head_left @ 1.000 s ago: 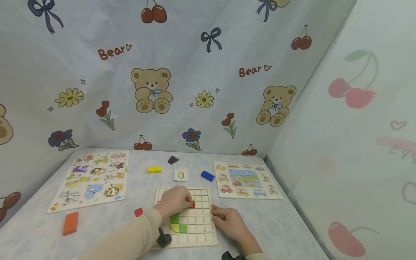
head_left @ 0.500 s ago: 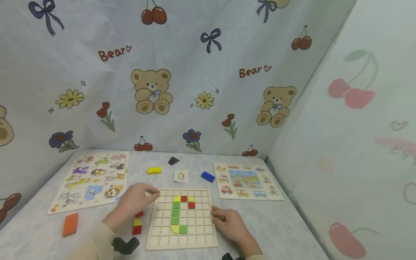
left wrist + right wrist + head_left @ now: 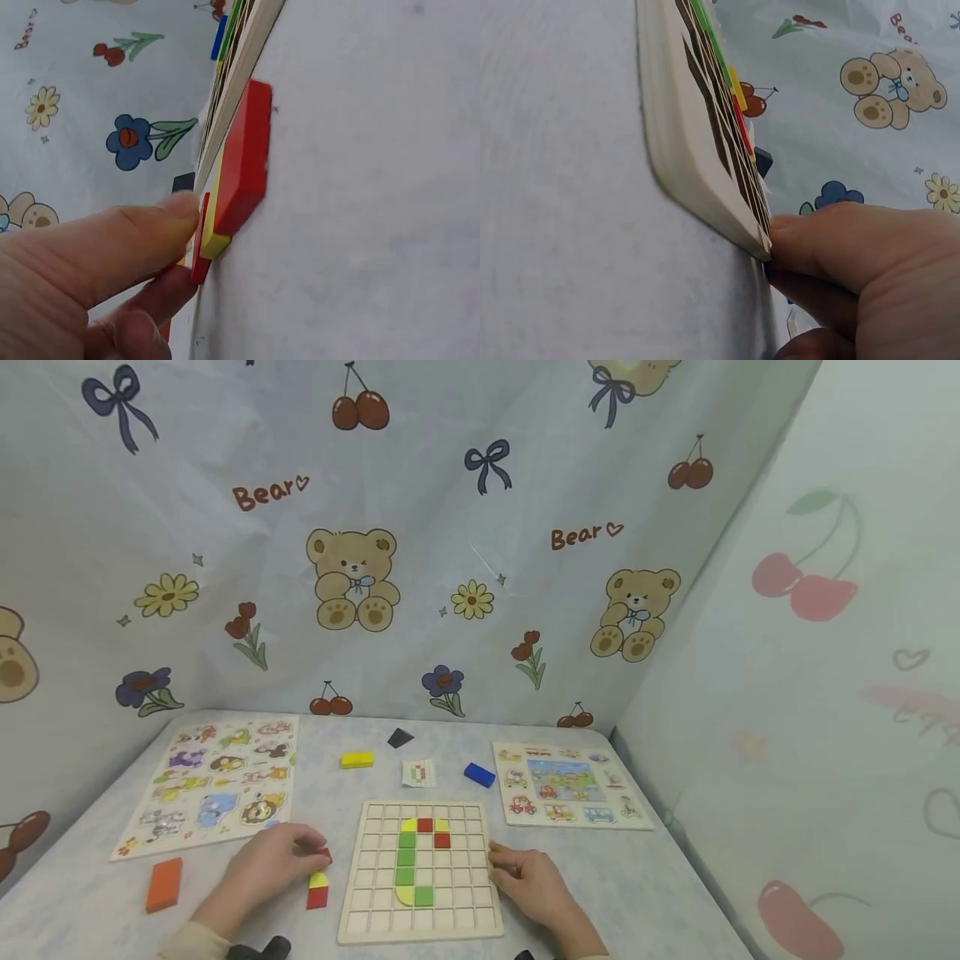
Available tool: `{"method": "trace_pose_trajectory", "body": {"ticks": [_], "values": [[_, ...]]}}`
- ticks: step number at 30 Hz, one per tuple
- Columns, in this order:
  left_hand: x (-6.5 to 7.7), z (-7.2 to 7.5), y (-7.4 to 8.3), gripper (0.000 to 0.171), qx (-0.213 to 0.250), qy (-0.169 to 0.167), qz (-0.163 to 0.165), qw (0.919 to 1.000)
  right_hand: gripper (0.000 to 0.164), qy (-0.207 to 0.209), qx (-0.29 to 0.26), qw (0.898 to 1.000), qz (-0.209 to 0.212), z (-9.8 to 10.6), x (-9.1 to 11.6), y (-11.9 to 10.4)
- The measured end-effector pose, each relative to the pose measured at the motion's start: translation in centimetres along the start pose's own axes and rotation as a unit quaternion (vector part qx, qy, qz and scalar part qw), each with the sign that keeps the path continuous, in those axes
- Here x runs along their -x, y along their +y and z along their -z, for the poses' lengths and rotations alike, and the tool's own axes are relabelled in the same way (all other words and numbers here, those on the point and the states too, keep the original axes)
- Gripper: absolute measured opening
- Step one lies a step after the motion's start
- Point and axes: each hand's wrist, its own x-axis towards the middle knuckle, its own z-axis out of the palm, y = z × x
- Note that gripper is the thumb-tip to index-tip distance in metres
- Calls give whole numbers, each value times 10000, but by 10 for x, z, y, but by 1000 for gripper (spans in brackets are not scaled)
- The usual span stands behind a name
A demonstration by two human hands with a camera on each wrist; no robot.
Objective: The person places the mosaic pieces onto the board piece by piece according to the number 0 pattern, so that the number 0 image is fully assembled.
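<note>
The square wooden grid board lies flat in the middle of the table. Green tiles, yellow quarter-round tiles and red tiles sit in some of its cells. Left of the board, my left hand pinches a small red tile between thumb and finger, low at the table. Just nearer to me lie a yellow tile and another red tile. My right hand grips the board's right edge, thumb and fingers at its rim in the right wrist view.
Behind the board are a small pattern card, a yellow block, a blue block and a dark triangular piece. An animal puzzle lies left, a vehicle puzzle right. An orange block stands front left.
My left hand has left the board's cells, where a red tile now shows uncovered, and come left and nearer to the loose red tile. The right hand stays at the board's edge.
</note>
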Motion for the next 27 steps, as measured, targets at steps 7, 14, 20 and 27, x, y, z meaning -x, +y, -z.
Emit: {"method": "trace_pose_trajectory", "body": {"ticks": [7,14,20,27], "values": [[1,-6,-1,27,-62,18,-17,10000,30,62,-7,10000,8,-3,1,0],[1,-4,-1,26,-41,75,-48,10000,30,108,8,9999,-19,-2,0,-2],[2,-4,1,13,-63,164,-143,9997,29,177,55,9998,7,-3,0,-2],[3,-1,5,4,88,148,-152,9997,30,140,17,9999,57,-3,0,-1]]}}
